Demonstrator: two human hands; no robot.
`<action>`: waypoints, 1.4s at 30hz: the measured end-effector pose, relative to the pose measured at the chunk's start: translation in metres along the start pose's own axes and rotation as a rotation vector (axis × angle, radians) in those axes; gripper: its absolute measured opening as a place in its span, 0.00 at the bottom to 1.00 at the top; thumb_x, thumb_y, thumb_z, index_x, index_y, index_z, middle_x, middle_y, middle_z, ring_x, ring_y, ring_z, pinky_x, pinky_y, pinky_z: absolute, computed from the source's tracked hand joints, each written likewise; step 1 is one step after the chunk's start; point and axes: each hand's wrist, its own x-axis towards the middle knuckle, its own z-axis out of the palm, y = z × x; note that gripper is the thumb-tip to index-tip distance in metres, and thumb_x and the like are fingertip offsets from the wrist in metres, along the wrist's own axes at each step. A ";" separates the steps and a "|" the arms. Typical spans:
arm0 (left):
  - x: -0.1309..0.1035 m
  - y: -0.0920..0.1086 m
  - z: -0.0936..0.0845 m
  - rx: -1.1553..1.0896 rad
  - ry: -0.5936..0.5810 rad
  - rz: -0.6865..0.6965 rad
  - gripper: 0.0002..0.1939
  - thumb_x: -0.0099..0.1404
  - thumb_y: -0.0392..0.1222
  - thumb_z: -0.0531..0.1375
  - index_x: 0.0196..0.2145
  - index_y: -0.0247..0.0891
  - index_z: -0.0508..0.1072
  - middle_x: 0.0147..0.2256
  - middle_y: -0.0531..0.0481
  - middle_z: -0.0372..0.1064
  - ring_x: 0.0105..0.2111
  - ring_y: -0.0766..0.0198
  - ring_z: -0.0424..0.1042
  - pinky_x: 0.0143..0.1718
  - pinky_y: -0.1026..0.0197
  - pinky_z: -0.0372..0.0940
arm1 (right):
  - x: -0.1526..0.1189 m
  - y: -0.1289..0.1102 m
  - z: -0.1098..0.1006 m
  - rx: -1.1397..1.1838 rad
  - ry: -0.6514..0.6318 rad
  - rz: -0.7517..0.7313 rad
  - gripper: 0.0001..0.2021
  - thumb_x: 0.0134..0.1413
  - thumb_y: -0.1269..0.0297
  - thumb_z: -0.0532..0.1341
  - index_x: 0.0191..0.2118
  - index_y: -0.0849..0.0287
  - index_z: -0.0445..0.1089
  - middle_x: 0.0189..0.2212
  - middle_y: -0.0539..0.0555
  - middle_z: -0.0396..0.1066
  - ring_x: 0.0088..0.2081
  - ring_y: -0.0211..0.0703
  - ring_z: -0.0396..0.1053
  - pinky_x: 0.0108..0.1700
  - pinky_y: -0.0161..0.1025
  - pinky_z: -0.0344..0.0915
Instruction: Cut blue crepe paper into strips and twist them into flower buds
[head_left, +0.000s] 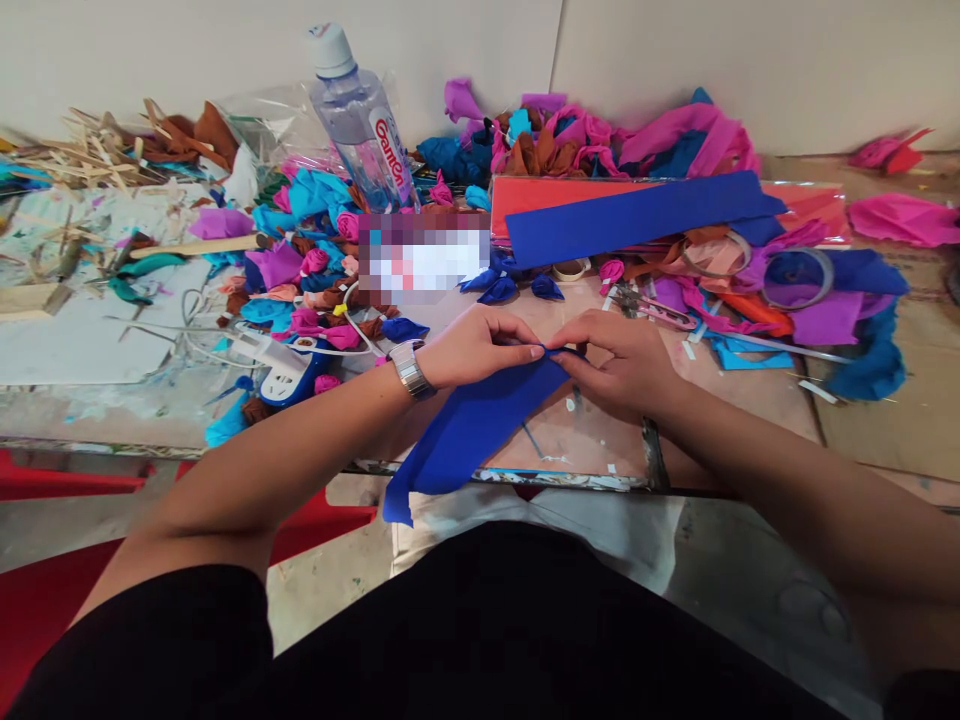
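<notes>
A strip of dark blue crepe paper hangs from my fingers over the table's front edge, its lower end loose. My left hand, with a metal watch at the wrist, pinches the strip's upper end between thumb and forefinger. Right beside it, my right hand is closed on the same end, which looks gathered and narrow there. Just beyond my hands lie small twisted blue paper pieces. Farther back, a wider blue paper strip rests across a red sheet in a clear sleeve.
A water bottle stands at the back among crumpled coloured paper. On the left are a power strip with cables and a pile of wooden sticks. To the right lie pink-handled scissors and a tape roll.
</notes>
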 end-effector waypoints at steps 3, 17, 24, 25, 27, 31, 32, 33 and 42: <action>0.000 0.000 0.001 0.022 0.018 0.027 0.19 0.63 0.55 0.73 0.37 0.33 0.86 0.31 0.49 0.79 0.28 0.68 0.69 0.31 0.64 0.62 | 0.000 -0.001 0.000 -0.042 0.011 -0.007 0.07 0.71 0.58 0.66 0.48 0.47 0.82 0.40 0.53 0.85 0.41 0.50 0.80 0.47 0.49 0.73; 0.000 -0.003 0.004 0.035 0.068 0.052 0.15 0.66 0.50 0.71 0.37 0.33 0.87 0.32 0.47 0.82 0.29 0.68 0.70 0.33 0.63 0.62 | 0.002 -0.001 0.001 -0.161 0.028 -0.026 0.08 0.73 0.59 0.65 0.47 0.48 0.83 0.40 0.54 0.86 0.43 0.52 0.81 0.48 0.50 0.73; -0.001 -0.002 0.006 0.041 0.089 0.056 0.15 0.65 0.50 0.71 0.36 0.33 0.87 0.30 0.48 0.81 0.27 0.69 0.67 0.30 0.63 0.60 | 0.001 0.001 0.004 -0.201 0.049 -0.050 0.07 0.74 0.60 0.64 0.47 0.50 0.82 0.40 0.53 0.85 0.42 0.50 0.81 0.48 0.49 0.75; -0.001 -0.001 0.006 0.043 0.090 0.061 0.15 0.65 0.50 0.71 0.36 0.33 0.87 0.30 0.48 0.81 0.27 0.69 0.67 0.30 0.64 0.60 | 0.001 0.001 0.005 -0.196 0.063 -0.062 0.06 0.73 0.61 0.65 0.46 0.50 0.81 0.40 0.53 0.85 0.42 0.49 0.81 0.48 0.48 0.75; -0.001 -0.001 0.006 0.055 0.094 0.080 0.14 0.66 0.49 0.70 0.36 0.33 0.87 0.30 0.48 0.81 0.27 0.69 0.67 0.30 0.64 0.60 | 0.001 0.002 0.006 -0.166 0.085 -0.088 0.05 0.72 0.62 0.66 0.45 0.51 0.81 0.39 0.53 0.84 0.41 0.48 0.81 0.46 0.47 0.76; -0.002 0.000 0.008 0.110 0.113 0.135 0.13 0.67 0.49 0.69 0.36 0.35 0.87 0.31 0.49 0.82 0.28 0.69 0.70 0.32 0.64 0.62 | 0.002 0.003 0.008 -0.084 0.098 -0.072 0.03 0.71 0.65 0.67 0.45 0.51 0.80 0.40 0.53 0.83 0.39 0.46 0.80 0.43 0.45 0.76; -0.002 0.000 0.008 0.124 0.120 0.146 0.13 0.67 0.48 0.69 0.36 0.35 0.87 0.32 0.49 0.83 0.29 0.68 0.71 0.33 0.63 0.63 | 0.002 0.003 0.009 -0.066 0.103 -0.062 0.03 0.70 0.65 0.68 0.45 0.51 0.80 0.41 0.53 0.83 0.39 0.46 0.80 0.42 0.45 0.77; -0.003 0.000 0.009 0.137 0.128 0.155 0.13 0.68 0.49 0.69 0.36 0.35 0.88 0.32 0.48 0.84 0.30 0.68 0.71 0.34 0.63 0.64 | 0.002 0.003 0.009 -0.049 0.110 -0.055 0.03 0.70 0.65 0.68 0.45 0.51 0.81 0.42 0.53 0.83 0.40 0.46 0.80 0.42 0.45 0.77; -0.006 0.001 0.010 0.224 0.164 0.172 0.14 0.70 0.49 0.68 0.39 0.36 0.88 0.34 0.48 0.85 0.31 0.66 0.74 0.34 0.63 0.65 | 0.003 0.002 0.012 0.043 0.147 0.021 0.02 0.67 0.63 0.70 0.43 0.51 0.82 0.44 0.55 0.81 0.39 0.45 0.78 0.34 0.42 0.76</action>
